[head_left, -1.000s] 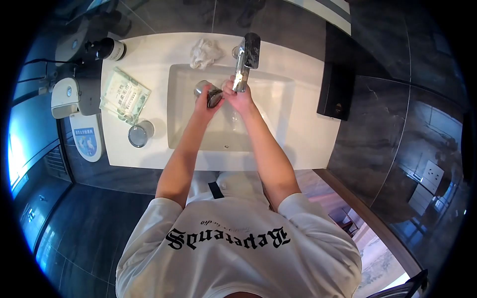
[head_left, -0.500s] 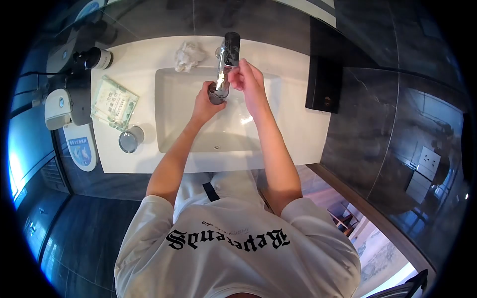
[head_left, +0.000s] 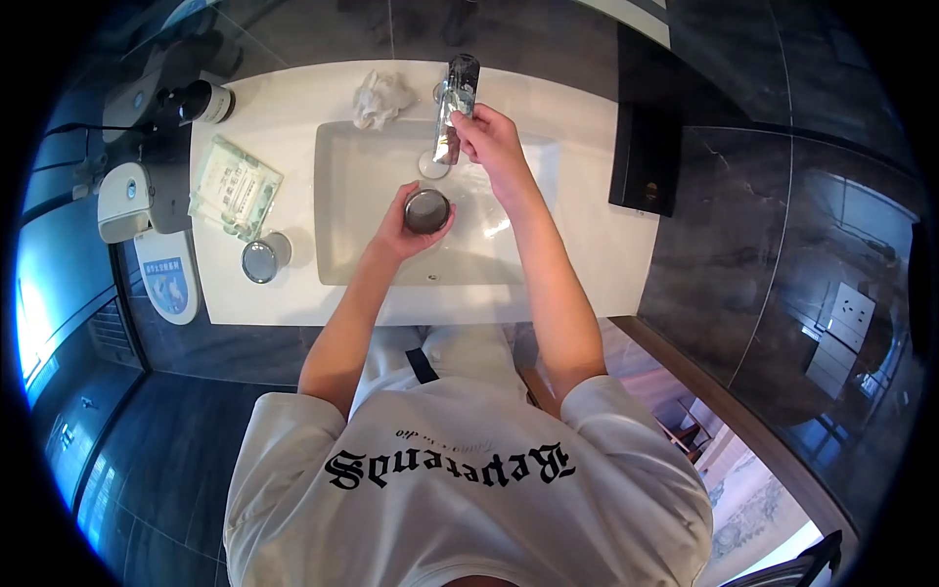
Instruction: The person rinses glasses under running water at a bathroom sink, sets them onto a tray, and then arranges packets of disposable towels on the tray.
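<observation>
My left hand [head_left: 399, 227] is wrapped around a glass cup [head_left: 427, 211], held over the sink basin [head_left: 337, 245] with its round mouth facing up. Whatever is inside the cup is hard to make out. Above it, my right hand [head_left: 492, 147] has its fingers bent against the shiny faucet [head_left: 448, 127], near its dark upper part. A round drain [head_left: 432, 166] shows just below the spout, between the faucet and the cup.
Crumpled white tissue [head_left: 380, 100] lies behind the basin. On the left of the counter are a green-white packet [head_left: 235, 188], a second glass [head_left: 264, 257] and a dark bottle [head_left: 206, 101]. A black box [head_left: 646, 147] borders the right side.
My left hand has brought the glass cup down and away from beneath the spout. My right hand has stayed by the faucet and shifted slightly up; the faucet's dark top looks tilted differently.
</observation>
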The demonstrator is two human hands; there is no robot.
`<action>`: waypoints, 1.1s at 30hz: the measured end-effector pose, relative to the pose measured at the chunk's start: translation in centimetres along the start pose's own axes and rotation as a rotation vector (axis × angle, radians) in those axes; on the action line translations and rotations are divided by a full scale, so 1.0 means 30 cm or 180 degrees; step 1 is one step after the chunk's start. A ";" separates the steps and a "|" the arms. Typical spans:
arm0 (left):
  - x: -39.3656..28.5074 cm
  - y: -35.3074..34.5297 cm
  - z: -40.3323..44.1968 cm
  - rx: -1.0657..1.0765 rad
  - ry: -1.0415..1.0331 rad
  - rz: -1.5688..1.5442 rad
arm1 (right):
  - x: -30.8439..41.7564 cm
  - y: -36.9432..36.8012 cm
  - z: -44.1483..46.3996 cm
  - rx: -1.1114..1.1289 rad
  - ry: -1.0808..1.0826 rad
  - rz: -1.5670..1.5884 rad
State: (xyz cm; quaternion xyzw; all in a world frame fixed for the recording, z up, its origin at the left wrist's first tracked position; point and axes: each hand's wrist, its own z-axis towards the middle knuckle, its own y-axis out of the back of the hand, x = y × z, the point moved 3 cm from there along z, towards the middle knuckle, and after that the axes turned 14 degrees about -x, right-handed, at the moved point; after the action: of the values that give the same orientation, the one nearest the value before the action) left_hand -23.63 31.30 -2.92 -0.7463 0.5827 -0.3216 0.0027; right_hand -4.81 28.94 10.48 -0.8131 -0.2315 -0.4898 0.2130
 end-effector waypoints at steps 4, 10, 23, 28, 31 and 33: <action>0.032 -0.028 -0.039 -0.0049 -0.0078 -0.0226 | -0.067 0.035 -0.032 -0.0721 0.1221 -0.0570; 0.069 0.039 0.055 0.0140 -0.0364 0.0321 | -0.406 0.104 -0.286 -0.0740 0.1743 -0.1987; 0.152 0.074 0.027 -0.0215 0.0039 0.1505 | -0.458 0.187 -0.300 -0.1009 0.0281 -0.1109; 0.181 0.110 -0.039 -0.0913 -0.0062 0.1326 | -0.431 0.278 -0.250 -0.1734 0.0343 -0.1981; 0.168 0.156 -0.003 -0.0867 -0.0446 0.1684 | -0.527 0.322 -0.224 -0.1628 -0.0636 -0.0668; 0.161 0.173 -0.011 -0.0708 -0.0421 0.1548 | -0.517 0.286 -0.232 -0.1651 -0.1360 0.0752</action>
State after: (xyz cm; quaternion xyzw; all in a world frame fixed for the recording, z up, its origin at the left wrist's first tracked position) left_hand -27.73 25.55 -2.33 -0.5996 0.7751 -0.1961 0.0360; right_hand -11.05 15.48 -1.45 -0.9453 -0.0430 -0.3232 0.0015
